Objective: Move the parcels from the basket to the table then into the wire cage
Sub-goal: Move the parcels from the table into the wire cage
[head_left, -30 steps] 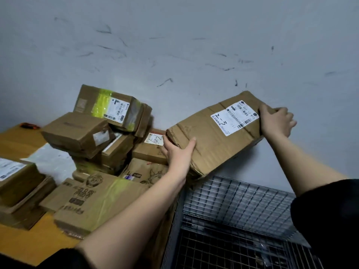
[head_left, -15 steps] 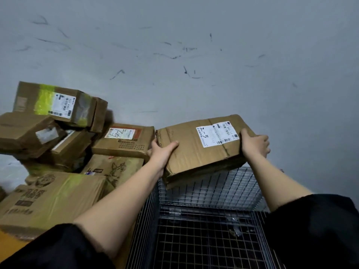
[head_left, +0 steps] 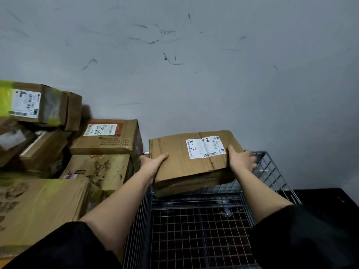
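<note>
lowered since a second ago, the parcel [head_left: 191, 162] hangs over the wire cage [head_left: 196, 230], left hand [head_left: 153, 164] and right hand [head_left: 241, 160] clamping opposite ends to keep it level for the drop.

Left hand's fingers [head_left: 144, 159] behind parcel [head_left: 186, 162]

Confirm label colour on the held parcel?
White with black print, on the brown parcel; head view shows it.
</note>
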A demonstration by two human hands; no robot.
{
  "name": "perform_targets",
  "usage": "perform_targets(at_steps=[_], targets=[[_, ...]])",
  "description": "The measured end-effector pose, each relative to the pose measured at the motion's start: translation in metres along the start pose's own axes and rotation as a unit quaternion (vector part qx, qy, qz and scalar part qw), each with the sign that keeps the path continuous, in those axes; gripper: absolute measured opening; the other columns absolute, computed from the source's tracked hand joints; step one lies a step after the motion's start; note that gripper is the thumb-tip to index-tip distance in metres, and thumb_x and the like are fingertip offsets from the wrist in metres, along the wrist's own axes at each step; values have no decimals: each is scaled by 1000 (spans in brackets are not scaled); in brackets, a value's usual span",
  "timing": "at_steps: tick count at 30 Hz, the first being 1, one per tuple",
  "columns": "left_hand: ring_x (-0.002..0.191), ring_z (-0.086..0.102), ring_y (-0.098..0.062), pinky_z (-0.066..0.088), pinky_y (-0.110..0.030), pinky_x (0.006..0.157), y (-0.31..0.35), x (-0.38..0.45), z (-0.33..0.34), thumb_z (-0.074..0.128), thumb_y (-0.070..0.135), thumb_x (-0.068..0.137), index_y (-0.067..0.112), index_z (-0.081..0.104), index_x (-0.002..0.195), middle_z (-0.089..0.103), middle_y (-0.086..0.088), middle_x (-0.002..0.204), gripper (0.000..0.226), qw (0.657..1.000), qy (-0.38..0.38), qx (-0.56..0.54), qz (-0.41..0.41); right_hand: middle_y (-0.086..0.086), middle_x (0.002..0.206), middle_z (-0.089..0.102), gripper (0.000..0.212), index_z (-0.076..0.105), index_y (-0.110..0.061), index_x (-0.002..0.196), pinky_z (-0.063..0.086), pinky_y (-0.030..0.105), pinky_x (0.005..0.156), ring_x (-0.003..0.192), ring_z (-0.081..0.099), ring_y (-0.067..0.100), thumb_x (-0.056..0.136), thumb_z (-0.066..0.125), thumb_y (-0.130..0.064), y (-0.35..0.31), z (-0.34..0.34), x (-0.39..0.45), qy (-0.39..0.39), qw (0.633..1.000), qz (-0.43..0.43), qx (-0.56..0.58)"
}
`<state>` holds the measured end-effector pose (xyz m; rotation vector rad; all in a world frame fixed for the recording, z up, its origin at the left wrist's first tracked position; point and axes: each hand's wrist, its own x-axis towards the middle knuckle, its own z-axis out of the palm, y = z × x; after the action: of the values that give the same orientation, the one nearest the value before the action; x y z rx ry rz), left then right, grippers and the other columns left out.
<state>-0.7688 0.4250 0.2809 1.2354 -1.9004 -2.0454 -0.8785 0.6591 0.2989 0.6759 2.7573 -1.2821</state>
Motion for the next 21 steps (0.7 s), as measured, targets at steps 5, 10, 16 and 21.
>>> perform_targets(at_steps=[5,10,16,21], targets=[[121,44,-34,45,-47,97,-17,26,-3,75,34,79,18,26,147,40,-13,140,85,999,-20,35,-9,21,152,25,89,22,-3,149,30,45,110,138,27,38,87,55,-57,22,26,-2,-8,999,45,11],[119,43,-37,46,-47,93,-40,48,4,77,35,75,34,25,147,32,-13,142,89,997,-27,51,-49,20,146,36,85,27,-1,145,34,43,106,133,34,39,87,58,-54,54,48,5,-34,995,86,26],[128,38,-36,41,-47,102,-70,70,28,79,30,76,26,18,151,30,-14,144,97,993,-12,110,-49,18,143,38,81,31,-3,142,35,43,102,129,37,38,86,59,-55,88,75,25,-54,992,115,13],[123,45,-35,41,-43,103,-109,101,52,82,27,73,7,22,139,39,-17,138,91,989,48,102,-93,19,140,40,75,35,-1,138,35,42,102,128,39,37,87,63,-48,115,110,56,-80,990,111,-15]])
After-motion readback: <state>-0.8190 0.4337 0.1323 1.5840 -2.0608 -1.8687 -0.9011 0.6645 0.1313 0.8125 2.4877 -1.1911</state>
